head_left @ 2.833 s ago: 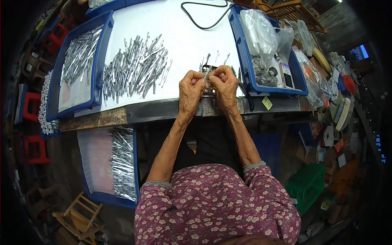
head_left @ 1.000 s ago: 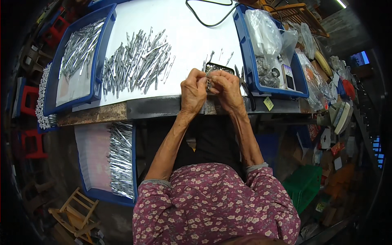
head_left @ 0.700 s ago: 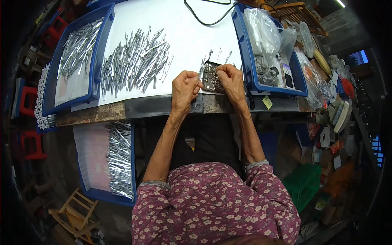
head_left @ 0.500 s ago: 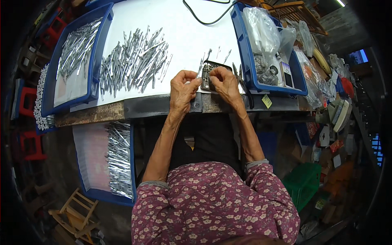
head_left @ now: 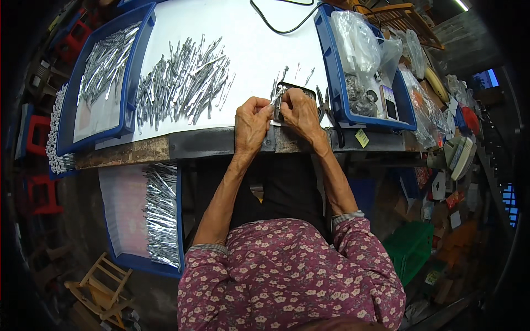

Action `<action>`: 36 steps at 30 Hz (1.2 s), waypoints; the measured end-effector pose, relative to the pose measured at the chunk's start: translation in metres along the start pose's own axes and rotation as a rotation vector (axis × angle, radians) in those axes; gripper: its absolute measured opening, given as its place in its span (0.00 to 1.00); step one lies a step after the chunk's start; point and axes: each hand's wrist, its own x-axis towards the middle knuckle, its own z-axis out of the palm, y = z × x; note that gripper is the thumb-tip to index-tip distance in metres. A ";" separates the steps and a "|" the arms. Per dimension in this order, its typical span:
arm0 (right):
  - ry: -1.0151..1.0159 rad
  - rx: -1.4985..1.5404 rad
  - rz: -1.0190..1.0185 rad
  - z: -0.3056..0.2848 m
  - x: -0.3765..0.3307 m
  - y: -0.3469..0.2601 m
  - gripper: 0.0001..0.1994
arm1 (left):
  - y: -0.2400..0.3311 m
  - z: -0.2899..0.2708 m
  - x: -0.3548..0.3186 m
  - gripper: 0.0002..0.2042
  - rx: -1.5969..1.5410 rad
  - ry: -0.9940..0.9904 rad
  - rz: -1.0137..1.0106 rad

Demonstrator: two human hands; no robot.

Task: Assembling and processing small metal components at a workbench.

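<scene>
My left hand (head_left: 252,124) is closed in a pinch at the table's front edge, with a slim silvery metal strip (head_left: 275,97) sticking up from its fingertips. Close beside it, my right hand (head_left: 302,117) is bent over a small dark tin (head_left: 303,88), its thumb and fingers pressed together by the strip's upper end. Whatever those right fingers hold is too small to make out. The hand covers most of the tin. A few loose strips lie just behind the tin. Left of my hands, a large pile of similar metal strips (head_left: 185,83) spreads over the white table top (head_left: 251,55).
A blue tray (head_left: 128,83) of strips stands at the left, and another blue tray (head_left: 172,269) sits below the table edge. Dark-handled pliers (head_left: 329,107) lie right of the tin. Beyond them is a blue bin (head_left: 353,119) with plastic bags. A black cable (head_left: 270,26) curves at the back.
My right hand has drawn back slightly from over the tin, and its fingers have come to the strip's upper end. The left hand has shifted a little to the right, still pinching the strip.
</scene>
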 end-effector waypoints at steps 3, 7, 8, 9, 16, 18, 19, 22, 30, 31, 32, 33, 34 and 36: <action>0.031 0.044 0.064 -0.006 -0.002 -0.005 0.05 | -0.003 0.000 0.001 0.08 0.023 0.009 0.031; -0.018 0.320 0.276 -0.016 -0.004 -0.013 0.04 | 0.003 0.003 -0.003 0.07 0.018 0.004 0.037; 0.002 0.487 0.286 -0.015 -0.005 -0.012 0.04 | 0.004 0.004 -0.003 0.07 0.018 0.001 0.038; 0.021 0.655 0.294 -0.014 -0.006 -0.011 0.03 | 0.004 0.006 -0.003 0.07 0.015 -0.004 0.048; 0.050 0.791 0.307 -0.017 -0.012 -0.030 0.05 | 0.003 0.009 -0.003 0.06 0.013 0.015 0.071; 0.093 0.828 0.296 -0.016 -0.014 -0.030 0.06 | 0.002 0.011 -0.002 0.05 -0.011 0.016 0.097; 0.092 0.830 0.296 -0.015 -0.015 -0.031 0.06 | 0.002 0.011 -0.002 0.05 -0.032 0.024 0.123; 0.119 0.829 0.297 -0.012 -0.016 -0.030 0.07 | 0.000 0.010 -0.003 0.06 -0.063 0.026 0.118; 0.178 0.786 0.251 -0.008 -0.017 -0.026 0.07 | -0.002 0.010 -0.001 0.06 -0.106 0.007 0.110; 0.177 0.786 0.251 -0.008 -0.017 -0.027 0.07 | -0.003 0.010 -0.001 0.06 -0.107 0.013 0.113; 0.181 0.781 0.257 -0.009 -0.017 -0.029 0.07 | -0.003 0.010 -0.002 0.06 -0.107 0.015 0.113; 0.185 0.775 0.262 -0.009 -0.017 -0.030 0.07 | -0.003 0.009 -0.002 0.06 -0.119 0.014 0.109; 0.185 0.774 0.262 -0.009 -0.017 -0.030 0.07 | -0.002 0.009 -0.002 0.06 -0.131 0.010 0.103; 0.200 0.717 0.239 -0.009 -0.018 -0.030 0.07 | -0.003 0.010 -0.002 0.06 -0.133 0.008 0.112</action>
